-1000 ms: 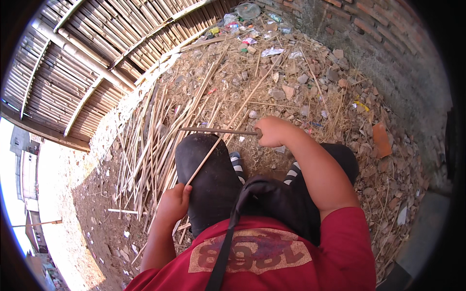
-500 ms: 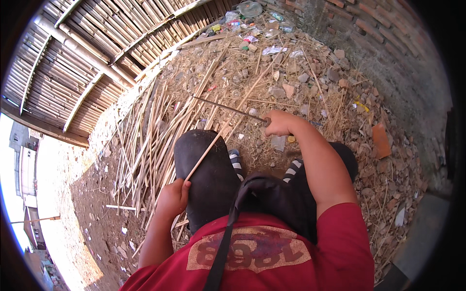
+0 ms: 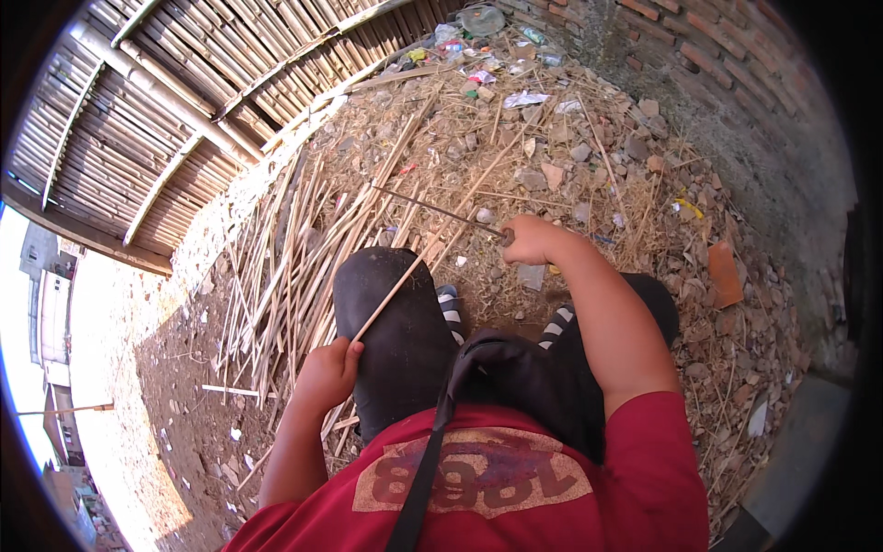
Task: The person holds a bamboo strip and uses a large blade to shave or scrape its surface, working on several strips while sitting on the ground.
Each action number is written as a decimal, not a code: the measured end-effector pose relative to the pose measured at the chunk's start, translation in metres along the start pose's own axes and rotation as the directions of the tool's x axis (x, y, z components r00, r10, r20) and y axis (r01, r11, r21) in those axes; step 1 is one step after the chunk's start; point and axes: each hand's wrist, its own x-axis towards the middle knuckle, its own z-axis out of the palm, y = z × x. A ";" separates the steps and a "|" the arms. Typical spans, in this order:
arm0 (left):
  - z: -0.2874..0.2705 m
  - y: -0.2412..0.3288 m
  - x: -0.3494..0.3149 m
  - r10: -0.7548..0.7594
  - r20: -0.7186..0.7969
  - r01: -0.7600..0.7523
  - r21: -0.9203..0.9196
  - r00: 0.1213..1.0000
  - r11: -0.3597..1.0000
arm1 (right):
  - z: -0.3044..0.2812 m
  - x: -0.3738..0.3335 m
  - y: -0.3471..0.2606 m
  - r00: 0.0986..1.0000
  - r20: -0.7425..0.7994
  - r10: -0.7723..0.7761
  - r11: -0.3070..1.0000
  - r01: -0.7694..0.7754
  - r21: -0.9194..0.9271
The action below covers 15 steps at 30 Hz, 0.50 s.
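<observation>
Pile of thin strips (image 3: 290,271) beside your left thigh (image 3: 397,368); the long strip (image 3: 403,282) slants across that thigh, probably light, springy, splintery, best pinched near its end, where your left hand's (image 3: 328,373) fingers grip; right hand's (image 3: 533,243) fingers wrap the thin blade's (image 3: 432,209) butt.

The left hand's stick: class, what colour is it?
The stick is pale tan, clearest in the head view.
</observation>
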 end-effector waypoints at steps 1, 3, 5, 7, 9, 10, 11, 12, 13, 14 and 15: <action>0.002 -0.001 0.001 0.001 -0.006 -0.001 -0.005 1.000 1.000 | 0.017 0.014 0.008 0.994 -0.109 -0.022 0.999 0.019 -0.028; 0.003 -0.001 -0.005 -0.007 -0.027 0.007 -0.008 1.000 1.000 | 0.011 0.002 -0.029 0.995 -0.055 -0.084 0.981 0.073 -0.181; 0.004 -0.001 -0.003 -0.001 -0.031 0.001 0.002 1.000 1.000 | 0.005 0.000 -0.029 0.999 -0.005 -0.035 0.994 0.034 -0.100; 0.008 0.001 0.001 -0.006 -0.021 0.006 0.008 1.000 1.000 | -0.008 0.006 0.009 0.991 0.090 0.102 0.975 -0.117 0.186; 0.001 0.000 0.003 0.011 -0.014 -0.011 0.060 1.000 0.998 | -0.008 0.017 0.058 0.974 0.003 0.227 0.960 -0.224 0.167; -0.003 0.000 0.001 0.009 -0.002 -0.009 0.090 1.000 0.996 | -0.006 0.023 0.070 0.958 -0.028 0.285 0.947 -0.277 0.166; -0.008 0.000 0.000 -0.003 0.016 0.001 0.087 1.000 0.996 | -0.006 0.022 0.060 0.966 -0.042 0.254 0.951 -0.242 0.193; -0.010 0.000 0.000 -0.014 0.040 0.011 0.080 0.999 0.997 | -0.009 0.013 0.042 0.972 -0.052 0.229 0.953 -0.213 0.218; -0.011 -0.002 0.000 -0.025 0.064 0.020 0.073 0.998 0.997 | -0.006 0.008 0.027 0.977 -0.064 0.206 0.952 -0.185 0.243; -0.009 -0.001 0.000 -0.020 0.064 0.017 0.048 0.998 0.999 | -0.002 0.006 0.018 0.986 -0.108 0.131 0.980 -0.113 0.162; -0.008 0.002 0.002 -0.020 0.067 0.017 0.038 0.998 0.999 | 0.005 0.006 0.011 0.988 -0.143 0.048 0.995 -0.036 0.091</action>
